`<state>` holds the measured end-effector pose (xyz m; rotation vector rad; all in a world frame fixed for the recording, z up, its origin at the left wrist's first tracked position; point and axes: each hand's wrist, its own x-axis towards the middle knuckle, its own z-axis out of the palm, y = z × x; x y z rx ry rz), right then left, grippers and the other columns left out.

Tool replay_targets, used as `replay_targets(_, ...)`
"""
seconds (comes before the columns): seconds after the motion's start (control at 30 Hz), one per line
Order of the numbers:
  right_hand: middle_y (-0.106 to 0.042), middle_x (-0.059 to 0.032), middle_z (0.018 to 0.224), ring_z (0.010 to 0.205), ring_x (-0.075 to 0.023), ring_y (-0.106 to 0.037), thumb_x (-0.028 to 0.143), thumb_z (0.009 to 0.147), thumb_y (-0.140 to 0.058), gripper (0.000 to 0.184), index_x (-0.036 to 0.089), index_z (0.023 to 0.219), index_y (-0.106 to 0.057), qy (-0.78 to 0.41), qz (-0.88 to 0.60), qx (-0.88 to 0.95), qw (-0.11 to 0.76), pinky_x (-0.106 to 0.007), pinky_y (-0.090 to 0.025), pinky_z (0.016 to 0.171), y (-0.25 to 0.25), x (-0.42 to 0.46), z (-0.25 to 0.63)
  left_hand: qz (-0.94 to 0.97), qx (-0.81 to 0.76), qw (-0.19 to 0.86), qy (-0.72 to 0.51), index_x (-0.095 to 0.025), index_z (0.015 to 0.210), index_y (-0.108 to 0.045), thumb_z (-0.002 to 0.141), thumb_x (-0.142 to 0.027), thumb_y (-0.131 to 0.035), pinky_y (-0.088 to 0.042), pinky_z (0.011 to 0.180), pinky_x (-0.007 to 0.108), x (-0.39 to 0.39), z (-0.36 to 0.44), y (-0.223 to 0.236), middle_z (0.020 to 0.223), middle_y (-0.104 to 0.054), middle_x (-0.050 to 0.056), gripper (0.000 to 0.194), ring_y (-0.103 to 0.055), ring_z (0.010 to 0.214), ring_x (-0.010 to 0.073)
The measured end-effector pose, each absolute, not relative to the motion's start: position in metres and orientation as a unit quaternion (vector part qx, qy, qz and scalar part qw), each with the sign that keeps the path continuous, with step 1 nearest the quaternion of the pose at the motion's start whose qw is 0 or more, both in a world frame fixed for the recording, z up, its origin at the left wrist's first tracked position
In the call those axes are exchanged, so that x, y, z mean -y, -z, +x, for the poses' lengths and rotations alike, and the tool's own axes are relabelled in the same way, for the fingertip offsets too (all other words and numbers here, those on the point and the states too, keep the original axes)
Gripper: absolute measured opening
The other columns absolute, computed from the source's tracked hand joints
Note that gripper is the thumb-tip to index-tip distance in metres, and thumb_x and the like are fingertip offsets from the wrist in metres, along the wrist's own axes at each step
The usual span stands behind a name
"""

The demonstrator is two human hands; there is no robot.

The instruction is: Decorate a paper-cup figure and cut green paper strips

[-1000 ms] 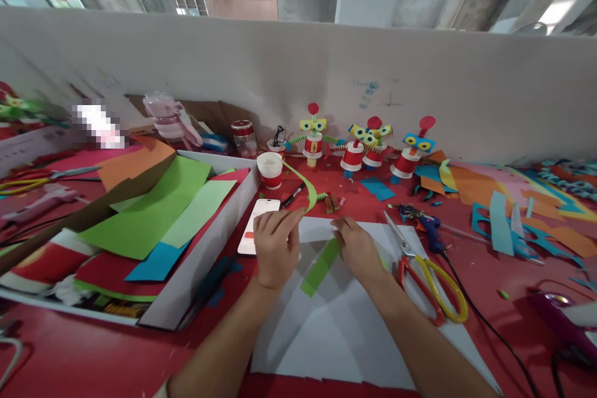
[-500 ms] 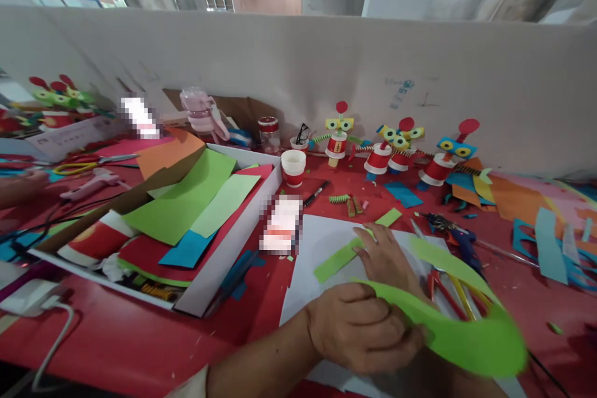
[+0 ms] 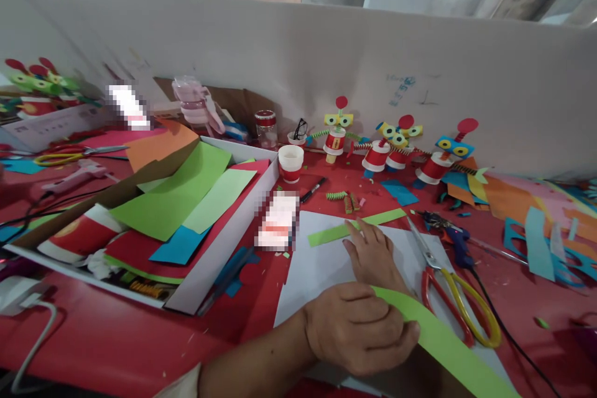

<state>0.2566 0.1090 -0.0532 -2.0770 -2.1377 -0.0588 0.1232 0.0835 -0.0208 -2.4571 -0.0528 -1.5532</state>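
Note:
My left hand [image 3: 359,328] is closed round one end of a long light-green paper strip [image 3: 454,345], which curves down to the right and leaves the view at the bottom edge. Beyond it, my right hand [image 3: 377,258] lies with fingers spread over a white sheet [image 3: 303,273]. Its fingertips touch a narrow green paper strip [image 3: 333,233] lying flat near the sheet's far edge. Scissors [image 3: 436,267] with a red and a yellow handle rest slightly apart at the right of the sheet. My left hand and forearm partly hide my right forearm.
A white box [image 3: 198,280] of coloured paper stands to the left, beside a phone [image 3: 278,221]. Paper-cup robot figures [image 3: 334,140] line the wall. A blue glue gun [image 3: 459,242] with a cord lies right of the scissors. Stacked cups [image 3: 291,163] stand behind the phone.
The long green strip has swung down off the scissors, uncovering them. The narrow strip has moved away from me and turned more level. My right hand shifted slightly with it.

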Motion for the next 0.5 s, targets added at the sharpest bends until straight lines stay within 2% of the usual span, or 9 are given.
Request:
replay_targets(0.07, -0.06, -0.0115, 0.134, 0.122, -0.029, -0.051, 0.028, 0.098, -0.037, 0.041, 0.022, 0.131, -0.059, 0.005, -0.681, 0.726, 0.092, -0.046, -0.04, 0.1, 0.052, -0.105, 0.255, -0.84, 0.019, 0.117, 0.529, -0.017, 0.089, -0.073, 0.078, -0.017, -0.073, -0.045, 0.057, 0.021, -0.083, 0.123, 0.021, 0.076, -0.069, -0.006, 0.011, -0.056, 0.066, 0.0047)
replay_targets(0.13, -0.064, -0.0114, 0.13, 0.119, -0.0302, -0.053, 0.029, 0.096, -0.041, 0.038, 0.022, 0.127, -0.062, 0.001, -0.679, 0.73, 0.083, -0.047, -0.042, 0.098, 0.055, -0.099, 0.251, -0.842, 0.021, 0.119, 0.526, -0.018, 0.089, -0.072, 0.08, -0.017, -0.071, -0.046, 0.059, 0.021, -0.083, 0.123, 0.02, 0.076, -0.07, -0.006, 0.01, -0.056, 0.064, 0.0048)
replay_targets(0.2, -0.06, -0.0146, 0.134, 0.123, -0.0345, -0.052, 0.03, 0.094, -0.046, 0.04, 0.02, 0.131, -0.059, 0.031, -0.695, 0.714, 0.08, -0.052, -0.039, 0.101, 0.062, -0.092, 0.244, -0.847, 0.032, 0.124, 0.516, -0.02, 0.09, -0.072, 0.084, -0.016, -0.066, -0.048, 0.064, 0.021, -0.085, 0.119, 0.019, 0.076, -0.07, -0.007, 0.009, -0.057, 0.065, 0.0049)
replay_targets(0.27, -0.055, -0.018, 0.14, 0.129, -0.0385, -0.046, 0.027, 0.094, -0.047, 0.045, 0.016, 0.137, -0.053, 0.06, -0.703, 0.704, 0.079, -0.058, -0.033, 0.105, 0.069, -0.082, 0.236, -0.849, 0.077, 0.121, 0.509, -0.021, 0.09, -0.072, 0.09, -0.016, -0.056, -0.049, 0.069, 0.022, -0.092, 0.113, 0.018, 0.078, -0.071, -0.006, 0.016, -0.061, 0.069, 0.0062)
replay_targets(0.33, -0.053, -0.0214, 0.141, 0.131, -0.0401, -0.045, 0.026, 0.095, -0.046, 0.047, 0.011, 0.139, -0.05, 0.056, -0.7, 0.709, 0.068, -0.059, -0.031, 0.106, 0.07, -0.069, 0.229, -0.823, 0.168, 0.105, 0.532, -0.02, 0.092, -0.071, 0.093, -0.016, -0.047, -0.049, 0.069, 0.025, -0.103, 0.104, 0.016, 0.08, -0.072, -0.003, 0.024, -0.064, 0.072, 0.0092)
replay_targets(0.37, -0.053, -0.0232, 0.14, 0.131, -0.0405, -0.046, 0.028, 0.096, -0.045, 0.048, 0.009, 0.14, -0.049, 0.038, -0.701, 0.71, 0.056, -0.058, -0.034, 0.106, 0.066, -0.061, 0.226, -0.786, 0.211, 0.098, 0.573, -0.02, 0.09, -0.071, 0.091, -0.016, -0.048, -0.049, 0.066, 0.026, -0.109, 0.098, 0.014, 0.078, -0.072, -0.002, 0.024, -0.063, 0.069, 0.0104)
replay_targets(0.43, -0.053, -0.0256, 0.139, 0.13, -0.0411, -0.046, 0.035, 0.097, -0.044, 0.053, 0.006, 0.141, -0.047, -0.014, -0.702, 0.711, 0.039, -0.057, -0.037, 0.103, 0.05, -0.045, 0.218, -0.718, 0.337, 0.061, 0.605, -0.022, 0.09, -0.072, 0.086, -0.01, -0.054, -0.051, 0.071, 0.029, -0.119, 0.085, 0.009, 0.08, -0.071, 0.001, 0.022, -0.064, 0.073, 0.0132)
replay_targets(0.5, -0.049, -0.0202, 0.145, 0.137, -0.0381, -0.04, 0.039, 0.097, -0.043, 0.053, 0.011, 0.142, -0.047, -0.089, -0.65, 0.753, 0.044, -0.056, -0.035, 0.107, 0.029, -0.029, 0.211, -0.654, 0.424, 0.017, 0.626, -0.023, 0.09, -0.073, 0.084, -0.011, -0.059, -0.052, 0.073, 0.03, -0.123, 0.07, -0.001, 0.084, -0.07, 0.002, 0.02, -0.065, 0.079, 0.015)
